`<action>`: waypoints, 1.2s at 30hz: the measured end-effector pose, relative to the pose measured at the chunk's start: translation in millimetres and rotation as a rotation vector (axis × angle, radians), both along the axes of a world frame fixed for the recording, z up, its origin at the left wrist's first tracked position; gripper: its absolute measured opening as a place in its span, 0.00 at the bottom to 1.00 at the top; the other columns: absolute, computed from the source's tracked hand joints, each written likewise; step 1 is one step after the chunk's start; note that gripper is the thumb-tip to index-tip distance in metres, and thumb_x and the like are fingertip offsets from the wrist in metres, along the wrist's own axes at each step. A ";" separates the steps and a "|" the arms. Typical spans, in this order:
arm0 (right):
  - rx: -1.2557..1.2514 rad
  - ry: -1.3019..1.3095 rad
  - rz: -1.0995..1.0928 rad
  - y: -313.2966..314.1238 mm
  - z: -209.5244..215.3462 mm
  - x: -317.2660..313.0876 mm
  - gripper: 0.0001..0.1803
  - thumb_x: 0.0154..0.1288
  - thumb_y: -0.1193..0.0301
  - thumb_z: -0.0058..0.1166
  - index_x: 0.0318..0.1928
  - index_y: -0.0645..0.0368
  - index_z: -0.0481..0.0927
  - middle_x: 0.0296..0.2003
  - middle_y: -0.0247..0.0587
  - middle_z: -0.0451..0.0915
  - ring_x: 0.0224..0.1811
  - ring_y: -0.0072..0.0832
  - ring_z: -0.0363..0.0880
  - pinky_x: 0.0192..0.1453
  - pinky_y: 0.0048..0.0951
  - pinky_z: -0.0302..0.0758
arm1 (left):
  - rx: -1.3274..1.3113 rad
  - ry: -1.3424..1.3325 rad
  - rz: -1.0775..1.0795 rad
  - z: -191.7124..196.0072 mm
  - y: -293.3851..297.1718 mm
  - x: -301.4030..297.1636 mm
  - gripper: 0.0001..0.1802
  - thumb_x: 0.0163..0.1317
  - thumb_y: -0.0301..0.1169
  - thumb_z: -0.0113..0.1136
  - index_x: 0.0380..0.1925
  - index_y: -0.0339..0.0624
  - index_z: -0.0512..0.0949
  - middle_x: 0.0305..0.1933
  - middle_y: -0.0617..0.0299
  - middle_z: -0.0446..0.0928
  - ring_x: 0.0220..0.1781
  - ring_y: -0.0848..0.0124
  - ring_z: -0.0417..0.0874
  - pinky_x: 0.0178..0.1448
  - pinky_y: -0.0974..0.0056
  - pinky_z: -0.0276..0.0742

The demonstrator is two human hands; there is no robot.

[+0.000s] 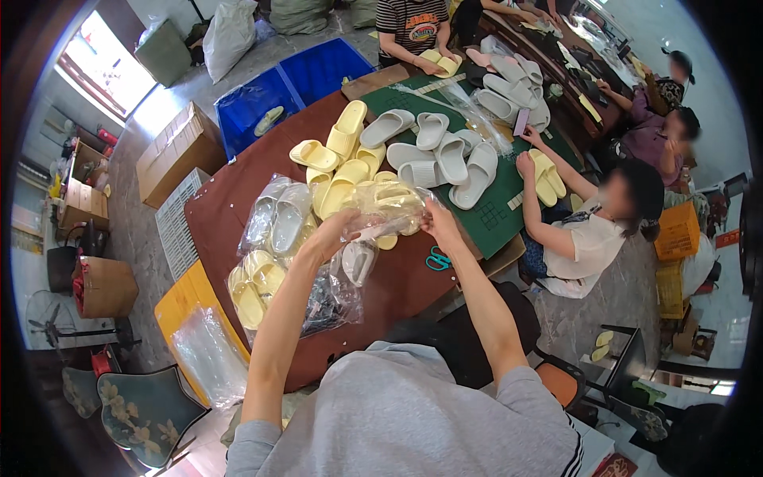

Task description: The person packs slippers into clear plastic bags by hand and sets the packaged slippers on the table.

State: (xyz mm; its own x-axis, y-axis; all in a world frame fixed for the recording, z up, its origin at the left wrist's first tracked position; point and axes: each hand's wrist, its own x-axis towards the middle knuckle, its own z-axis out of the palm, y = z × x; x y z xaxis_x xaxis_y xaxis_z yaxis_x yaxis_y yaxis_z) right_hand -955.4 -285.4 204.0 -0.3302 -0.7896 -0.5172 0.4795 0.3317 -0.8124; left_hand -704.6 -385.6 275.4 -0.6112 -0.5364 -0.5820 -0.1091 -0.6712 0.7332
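Note:
Over the near side of the brown tabletop, I hold a clear plastic bag [385, 203] with yellow slippers showing through it. My left hand [335, 232] is closed on the bag's left end, and my right hand [436, 221] grips its right end. Just beyond lie loose yellow slippers [347, 131] in a heap, with grey slippers [477, 175] to their right. Bagged grey slippers [291, 219] rest left of my left hand, and bagged yellow slippers [248, 300] sit nearer to me. Partly under the held bag is another bagged grey slipper [359, 261].
Teal-handled scissors [437, 259] lie near my right forearm. Flat plastic bags [208, 350] are stacked on a yellow board at the left. Blue bins [326, 73] stand beyond the table. A co-worker at the right holds yellow slippers [547, 176]; another across handles a pair.

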 end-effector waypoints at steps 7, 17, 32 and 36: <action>-0.218 0.276 -0.063 -39.8 58.3 -26.8 0.17 0.65 0.60 0.53 0.22 0.53 0.73 0.18 0.23 0.67 0.18 0.12 0.62 0.21 0.17 0.54 | -0.082 0.237 -0.103 39.1 -22.4 2.6 0.25 0.69 0.38 0.33 0.57 0.35 0.71 0.61 0.53 0.72 0.64 0.62 0.71 0.65 0.56 0.62; -0.296 0.706 -0.164 -101.9 80.7 -37.2 0.17 0.60 0.62 0.49 0.24 0.64 0.79 0.20 0.37 0.77 0.20 0.24 0.71 0.28 0.29 0.66 | 0.335 0.117 0.175 -10.9 -41.4 3.8 0.20 0.63 0.39 0.48 0.45 0.32 0.73 0.48 0.47 0.77 0.55 0.50 0.77 0.58 0.39 0.72; -0.462 0.486 -0.140 -73.2 154.3 -12.8 0.08 0.60 0.70 0.51 0.28 0.62 0.74 0.22 0.33 0.74 0.22 0.18 0.68 0.27 0.22 0.65 | 0.116 0.354 -0.058 49.0 -41.0 45.3 0.36 0.59 0.45 0.33 0.60 0.30 0.66 0.62 0.47 0.70 0.63 0.56 0.72 0.63 0.49 0.67; -0.487 0.393 -0.133 -53.6 175.6 8.7 0.18 0.62 0.76 0.51 0.53 0.60 0.67 0.31 0.37 0.76 0.28 0.23 0.73 0.35 0.25 0.73 | -0.010 0.341 -0.012 73.4 -45.0 65.9 0.33 0.58 0.44 0.34 0.57 0.31 0.69 0.61 0.50 0.72 0.64 0.59 0.71 0.62 0.51 0.66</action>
State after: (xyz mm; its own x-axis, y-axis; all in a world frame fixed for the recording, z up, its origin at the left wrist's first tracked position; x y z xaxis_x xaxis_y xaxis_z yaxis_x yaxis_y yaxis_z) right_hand -946.7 -339.1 379.6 -0.5336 -0.8428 0.0701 0.1264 -0.1614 -0.9788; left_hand -638.8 -430.5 348.8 -0.7758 -0.5330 -0.3377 0.1360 -0.6638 0.7354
